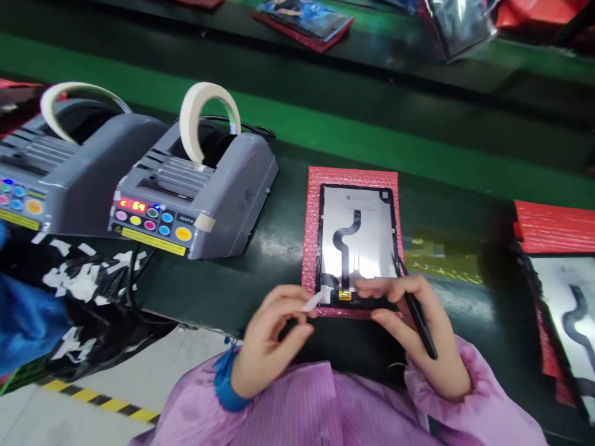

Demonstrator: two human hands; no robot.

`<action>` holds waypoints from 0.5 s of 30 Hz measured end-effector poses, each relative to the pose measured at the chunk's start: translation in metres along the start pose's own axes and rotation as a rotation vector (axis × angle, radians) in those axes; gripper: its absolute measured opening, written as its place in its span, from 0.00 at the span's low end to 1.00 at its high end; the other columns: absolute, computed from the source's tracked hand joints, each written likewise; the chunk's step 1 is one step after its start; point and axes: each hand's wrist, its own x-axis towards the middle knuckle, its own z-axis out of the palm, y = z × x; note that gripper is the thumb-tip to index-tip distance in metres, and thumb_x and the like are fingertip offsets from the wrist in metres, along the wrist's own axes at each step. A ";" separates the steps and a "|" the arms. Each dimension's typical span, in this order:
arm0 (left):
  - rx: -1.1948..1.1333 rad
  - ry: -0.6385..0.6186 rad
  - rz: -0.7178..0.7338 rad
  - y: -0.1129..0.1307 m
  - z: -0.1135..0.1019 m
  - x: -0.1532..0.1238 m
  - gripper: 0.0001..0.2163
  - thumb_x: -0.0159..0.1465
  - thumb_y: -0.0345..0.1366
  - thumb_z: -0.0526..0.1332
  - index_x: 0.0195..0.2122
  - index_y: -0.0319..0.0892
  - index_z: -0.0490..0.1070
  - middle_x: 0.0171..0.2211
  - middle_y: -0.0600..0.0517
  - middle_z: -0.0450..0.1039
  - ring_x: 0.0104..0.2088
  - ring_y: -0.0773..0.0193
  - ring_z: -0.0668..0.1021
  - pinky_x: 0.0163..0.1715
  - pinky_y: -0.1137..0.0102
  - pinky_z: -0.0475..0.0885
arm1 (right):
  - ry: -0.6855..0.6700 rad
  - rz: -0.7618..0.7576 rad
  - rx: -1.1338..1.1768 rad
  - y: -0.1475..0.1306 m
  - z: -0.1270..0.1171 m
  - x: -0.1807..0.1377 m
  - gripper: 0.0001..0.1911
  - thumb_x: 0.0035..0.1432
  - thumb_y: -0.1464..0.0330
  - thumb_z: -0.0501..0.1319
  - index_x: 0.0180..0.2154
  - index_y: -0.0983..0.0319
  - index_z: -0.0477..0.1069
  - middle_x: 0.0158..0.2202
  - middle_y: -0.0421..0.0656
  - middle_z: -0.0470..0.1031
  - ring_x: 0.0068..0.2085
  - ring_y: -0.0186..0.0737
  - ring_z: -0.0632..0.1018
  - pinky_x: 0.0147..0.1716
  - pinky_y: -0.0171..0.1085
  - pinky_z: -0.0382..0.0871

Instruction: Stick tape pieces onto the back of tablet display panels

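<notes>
Display panel (367,244) on red bubble pad (311,248), near edge of bench (274,260). Left hand (272,337) pinches tape strip (313,301); right hand (421,337) clasps black stylus (421,319), fingertips on panel. Likely thin, fragile: hold by edges.

Only blurred, illegible red LED digits (133,205) on the tape dispenser (218,179)

Left hand (272,337), right hand (416,331), fingers curled

The panel (372,238) has its near edge covered; the second panel (560,291), perhaps alike, is cropped.
</notes>
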 end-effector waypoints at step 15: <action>0.572 -0.313 0.089 -0.006 0.014 0.046 0.19 0.75 0.31 0.53 0.64 0.47 0.70 0.55 0.45 0.75 0.54 0.54 0.75 0.56 0.57 0.75 | -0.130 0.115 -0.017 0.014 -0.004 0.109 0.26 0.58 0.53 0.72 0.29 0.56 0.56 0.27 0.36 0.73 0.31 0.37 0.76 0.33 0.37 0.66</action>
